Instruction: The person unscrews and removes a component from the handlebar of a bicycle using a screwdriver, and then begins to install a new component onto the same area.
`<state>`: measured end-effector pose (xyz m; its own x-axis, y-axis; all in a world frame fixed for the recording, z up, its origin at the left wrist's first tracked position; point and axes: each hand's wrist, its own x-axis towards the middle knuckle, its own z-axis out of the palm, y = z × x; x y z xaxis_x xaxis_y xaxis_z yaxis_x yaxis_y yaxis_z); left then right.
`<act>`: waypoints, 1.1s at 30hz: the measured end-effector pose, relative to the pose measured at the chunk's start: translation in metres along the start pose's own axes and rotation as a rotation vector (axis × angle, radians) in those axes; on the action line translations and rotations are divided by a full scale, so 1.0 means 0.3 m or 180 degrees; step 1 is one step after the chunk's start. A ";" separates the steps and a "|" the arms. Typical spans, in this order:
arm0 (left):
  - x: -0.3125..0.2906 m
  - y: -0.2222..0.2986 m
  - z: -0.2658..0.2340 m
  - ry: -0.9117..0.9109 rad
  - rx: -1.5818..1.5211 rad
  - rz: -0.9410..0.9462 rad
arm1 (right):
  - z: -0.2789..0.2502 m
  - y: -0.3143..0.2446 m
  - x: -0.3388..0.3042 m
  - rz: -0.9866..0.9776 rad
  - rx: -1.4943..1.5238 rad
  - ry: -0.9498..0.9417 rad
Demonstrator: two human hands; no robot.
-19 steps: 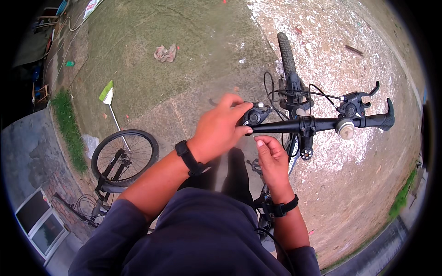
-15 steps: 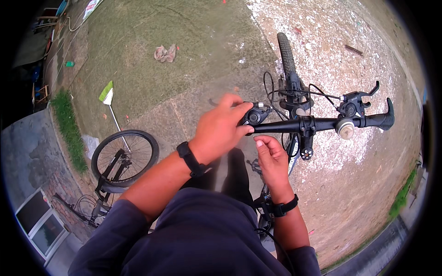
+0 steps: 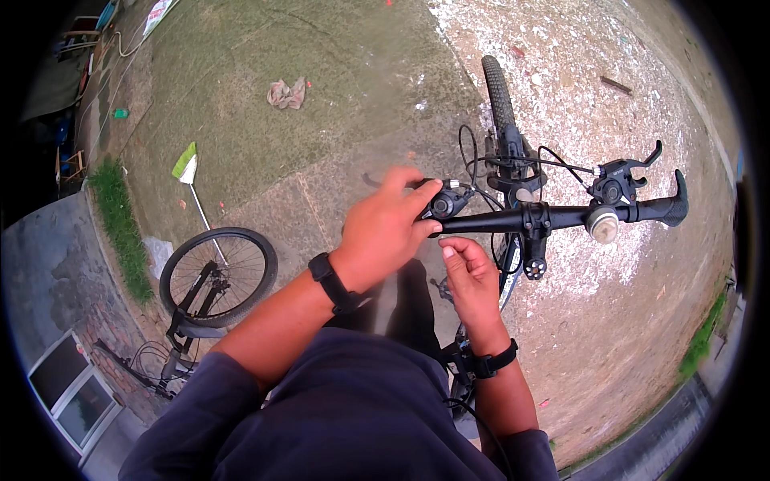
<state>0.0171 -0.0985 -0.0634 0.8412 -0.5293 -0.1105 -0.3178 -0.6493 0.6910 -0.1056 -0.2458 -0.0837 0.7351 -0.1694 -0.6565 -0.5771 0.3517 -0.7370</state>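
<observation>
A black bicycle handlebar (image 3: 561, 216) runs across the middle right, with its front tyre (image 3: 499, 92) pointing away. My left hand (image 3: 385, 228) is closed over the left end of the bar, its fingers on the black shifter (image 3: 445, 200). My right hand (image 3: 469, 276) sits just below the bar near the shifter, fingers curled, fingertips close to the bar's underside; whether it pinches anything is hidden. A round silver bell (image 3: 601, 224) and a right brake lever (image 3: 634, 164) sit on the bar's right half. Both wrists wear black bands.
A second bicycle lies at the lower left, its wheel (image 3: 216, 276) on the concrete. A broom with a green head (image 3: 188, 164) lies beside it. A crumpled rag (image 3: 287, 92) lies on the ground further off. Grass strip (image 3: 120, 224) on the left, a window frame (image 3: 68, 389) bottom left.
Both hands hold nearly the same place on the handlebar; only a very slight shift of the fingers shows.
</observation>
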 end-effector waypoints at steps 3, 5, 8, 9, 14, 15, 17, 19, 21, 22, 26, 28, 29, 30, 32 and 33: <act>0.000 -0.005 0.004 0.0032 0.0076 0.0034 | -0.002 0.004 0.003 0.0021 -0.0007 0.0000; 0.001 -0.003 0.007 0.0060 0.0114 0.0026 | -0.002 0.003 0.006 0.0035 -0.0022 -0.0008; 0.002 0.006 0.010 0.0092 0.0135 -0.0009 | 0.002 0.001 0.007 0.0043 -0.0027 -0.0002; 0.005 0.010 0.013 0.0108 0.0162 -0.0020 | 0.003 0.005 0.010 0.0030 -0.0020 0.0001; 0.011 0.020 0.015 0.0134 0.0212 -0.0047 | 0.003 0.007 0.012 0.0060 0.0041 -0.0014; 0.010 0.020 0.015 0.0137 0.0213 -0.0052 | 0.002 0.004 0.011 0.0066 0.0038 -0.0013; 0.008 0.020 0.016 0.0141 0.0221 -0.0057 | 0.000 -0.004 0.008 0.0066 0.0033 -0.0009; 0.003 0.019 0.017 0.0150 0.0242 -0.0062 | -0.001 -0.009 0.007 0.0048 0.0033 -0.0013; 0.004 0.023 0.014 0.0124 0.0191 -0.0103 | 0.000 -0.010 0.004 0.0041 0.0070 0.0026; 0.004 0.024 0.013 0.0111 0.0165 -0.0122 | 0.002 -0.011 0.003 0.0035 0.0089 0.0046; 0.004 0.016 0.003 0.0019 -0.0017 -0.0220 | -0.030 -0.035 -0.004 0.0299 0.0712 -0.0326; -0.010 0.018 -0.014 0.0053 -0.0112 -0.0269 | -0.055 -0.038 -0.011 0.0320 0.1350 -0.0646; -0.018 0.018 -0.028 0.0129 -0.0162 -0.0228 | -0.062 -0.041 -0.010 0.0268 0.1741 -0.0807; -0.028 0.016 -0.040 0.0187 -0.0212 -0.0185 | -0.070 -0.038 -0.007 0.0216 0.2144 -0.0954; -0.046 0.007 -0.075 0.0240 -0.0315 -0.0208 | -0.065 -0.049 -0.007 0.0196 0.2676 -0.1015; -0.054 0.005 -0.107 0.0245 -0.0364 -0.0276 | -0.046 -0.085 -0.017 0.0231 0.2803 -0.0940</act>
<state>0.0170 -0.0734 -0.0377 0.8957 -0.4277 -0.1214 -0.1942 -0.6221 0.7585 -0.0994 -0.2668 -0.0637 0.8382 0.0789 -0.5397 -0.2361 0.9444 -0.2286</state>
